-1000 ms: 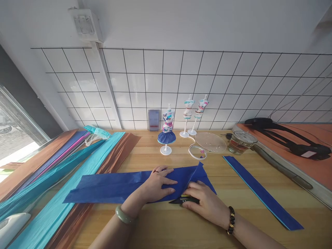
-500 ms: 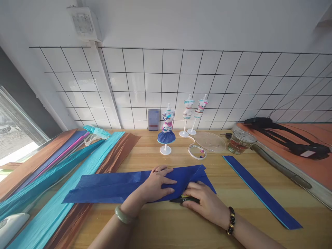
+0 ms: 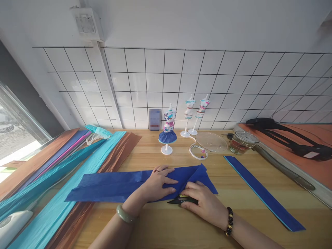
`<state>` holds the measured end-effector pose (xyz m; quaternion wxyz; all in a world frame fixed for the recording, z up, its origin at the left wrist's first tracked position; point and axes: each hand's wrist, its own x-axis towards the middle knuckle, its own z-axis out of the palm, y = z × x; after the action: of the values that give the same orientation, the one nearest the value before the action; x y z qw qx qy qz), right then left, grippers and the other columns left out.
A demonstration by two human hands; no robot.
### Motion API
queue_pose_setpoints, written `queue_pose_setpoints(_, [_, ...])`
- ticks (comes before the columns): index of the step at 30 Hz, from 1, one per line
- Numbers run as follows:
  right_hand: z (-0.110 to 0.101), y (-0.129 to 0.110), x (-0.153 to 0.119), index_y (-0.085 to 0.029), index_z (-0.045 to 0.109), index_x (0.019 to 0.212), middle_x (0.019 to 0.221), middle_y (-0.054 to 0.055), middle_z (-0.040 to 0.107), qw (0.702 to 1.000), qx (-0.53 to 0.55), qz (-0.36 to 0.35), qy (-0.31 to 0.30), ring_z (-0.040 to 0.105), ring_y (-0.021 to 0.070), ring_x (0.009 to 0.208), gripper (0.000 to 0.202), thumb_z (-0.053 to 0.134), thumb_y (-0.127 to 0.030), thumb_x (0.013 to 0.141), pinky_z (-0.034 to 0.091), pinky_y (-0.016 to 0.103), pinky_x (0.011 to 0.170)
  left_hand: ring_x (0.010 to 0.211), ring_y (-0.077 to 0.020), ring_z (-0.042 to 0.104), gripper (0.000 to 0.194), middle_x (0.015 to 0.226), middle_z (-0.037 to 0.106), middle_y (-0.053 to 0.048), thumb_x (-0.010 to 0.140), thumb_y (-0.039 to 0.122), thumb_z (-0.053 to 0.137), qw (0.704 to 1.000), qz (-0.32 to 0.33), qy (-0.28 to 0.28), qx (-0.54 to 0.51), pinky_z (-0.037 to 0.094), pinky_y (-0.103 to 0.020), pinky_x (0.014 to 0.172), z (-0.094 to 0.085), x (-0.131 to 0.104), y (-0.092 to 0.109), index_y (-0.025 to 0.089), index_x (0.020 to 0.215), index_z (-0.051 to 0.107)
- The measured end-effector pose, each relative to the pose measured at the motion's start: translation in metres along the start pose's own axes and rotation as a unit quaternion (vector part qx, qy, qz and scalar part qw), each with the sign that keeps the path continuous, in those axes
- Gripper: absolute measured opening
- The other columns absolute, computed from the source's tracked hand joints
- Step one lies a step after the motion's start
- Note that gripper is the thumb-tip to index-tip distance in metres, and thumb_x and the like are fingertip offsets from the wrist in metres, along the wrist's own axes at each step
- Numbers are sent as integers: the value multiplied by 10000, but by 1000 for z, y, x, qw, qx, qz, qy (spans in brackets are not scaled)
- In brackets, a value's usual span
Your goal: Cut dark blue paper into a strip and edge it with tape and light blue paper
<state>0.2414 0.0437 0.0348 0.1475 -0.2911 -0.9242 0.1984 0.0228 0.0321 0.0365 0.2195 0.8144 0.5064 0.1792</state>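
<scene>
A long sheet of dark blue crepe paper (image 3: 109,186) lies across the middle of the table, its right end folded over at a slant. My left hand (image 3: 161,183) rests flat on the sheet with fingers spread, pressing it down. Black scissors with a bit of yellow (image 3: 175,201) are in my right hand (image 3: 203,200), at the sheet's lower edge. One dark pointed blade sticks out to the left below the paper; the rest is hidden by my fingers and the sheet. A narrow blue strip with a light-blue edge (image 3: 261,192) lies to the right.
A small mannequin in a blue skirt (image 3: 168,137) stands behind the sheet, with two more mannequins (image 3: 189,109) farther back. Colored paper strips (image 3: 85,180) lie left. White tape (image 3: 192,152), a clear lid (image 3: 211,142) and a lidded cup (image 3: 242,142) sit back right.
The scissors and my right hand have shifted very slightly left along the paper's lower edge. My left hand keeps its place on the sheet. The whole view has moved a little.
</scene>
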Motion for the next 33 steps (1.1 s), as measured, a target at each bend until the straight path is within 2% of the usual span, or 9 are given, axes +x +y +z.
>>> queue_pose_setpoints(20, [3,1,1,-232,642,897,852,9,625,1000,-2,2,7,542,166,761,184,546,-384,852,375,293,685,1281,-250,294,319,1369,428,18,755,352,624,1000,-5,1,0,212,-443,1049,1,-1,0,378,1073,618])
queue_pose_setpoints(33, [3,-9,7,-229,643,937,875,15,622,1000,-13,2,-8,536,172,775,223,552,-409,842,383,301,704,1274,-243,303,314,1364,435,16,756,355,622,1000,6,7,2,208,-437,1055,3,0,-3,368,1069,623])
